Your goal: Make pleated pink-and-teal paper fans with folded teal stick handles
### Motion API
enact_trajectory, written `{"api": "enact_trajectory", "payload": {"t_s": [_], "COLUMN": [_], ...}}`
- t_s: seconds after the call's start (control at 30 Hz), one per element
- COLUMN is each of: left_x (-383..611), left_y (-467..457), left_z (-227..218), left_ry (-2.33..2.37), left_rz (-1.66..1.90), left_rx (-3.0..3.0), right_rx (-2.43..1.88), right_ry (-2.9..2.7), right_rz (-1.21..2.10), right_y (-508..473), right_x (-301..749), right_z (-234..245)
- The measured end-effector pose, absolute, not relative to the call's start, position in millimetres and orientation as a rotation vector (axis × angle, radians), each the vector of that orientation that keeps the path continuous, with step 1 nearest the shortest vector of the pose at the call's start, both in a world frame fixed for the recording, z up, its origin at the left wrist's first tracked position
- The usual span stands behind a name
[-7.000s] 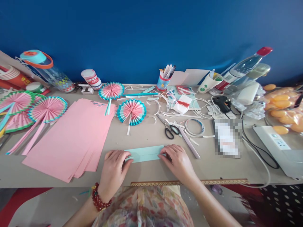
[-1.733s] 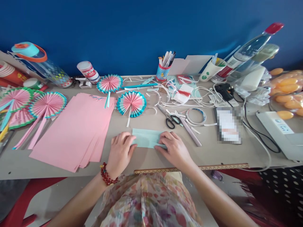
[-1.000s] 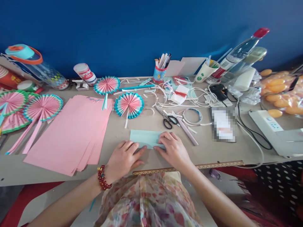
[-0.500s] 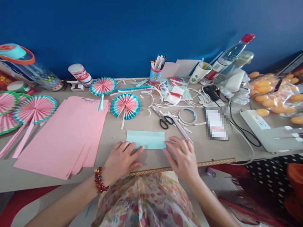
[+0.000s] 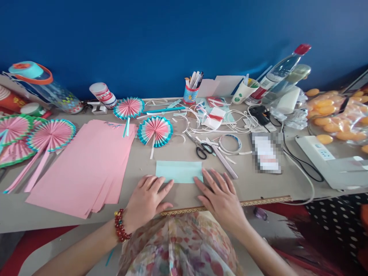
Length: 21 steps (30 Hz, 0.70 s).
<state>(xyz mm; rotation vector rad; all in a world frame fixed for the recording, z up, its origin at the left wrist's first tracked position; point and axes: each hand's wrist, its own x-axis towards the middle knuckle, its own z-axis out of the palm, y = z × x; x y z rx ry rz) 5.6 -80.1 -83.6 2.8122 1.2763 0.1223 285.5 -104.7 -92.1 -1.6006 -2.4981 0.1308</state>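
A rectangular sheet of light blue-green paper [image 5: 179, 170] lies flat on the table in front of me, with a crease line along its upper part. My left hand [image 5: 149, 193] rests at its lower left corner, fingers spread and fingertips on the paper. At the lower right corner lies my right hand [image 5: 220, 191], its fingers also apart and touching the edge. Neither hand grips anything. Beyond the paper lie a pleated pink and blue paper fan [image 5: 155, 131] and a pair of black-handled scissors [image 5: 203, 147].
Pink paper sheets [image 5: 83, 165] are stacked at left, beside more pleated fans [image 5: 51, 135]. Behind are a pen cup [image 5: 191, 94], paper strips and a tape roll [image 5: 230, 143]. To the right are a phone [image 5: 266, 153], a power strip [image 5: 316, 153] and a tilted bottle [image 5: 278, 73].
My right hand has flattened and spread its fingers over the paper's right corner, where it was more curled before. My left hand stays nearly in place. The view has shifted slightly.
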Motion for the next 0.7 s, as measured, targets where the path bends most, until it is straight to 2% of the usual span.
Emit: {"api": "enact_trajectory", "payload": {"t_s": [0.37,0.7], "left_x": [-21.0,-31.5], "left_y": [-102.3,-96.6], "left_z": [-90.7,-93.3], "left_ry": [1.483,1.395], "left_rz": [0.209,0.250], "left_rx": [2.740,2.802], "right_rx": [-1.626,-1.582], "right_ry": [-2.535,-2.367], "right_rz": [0.062,0.097], "right_y": [-112.3,-106.4], "right_x": [299.0,302.1], "right_z": [-99.4,-86.8]}}
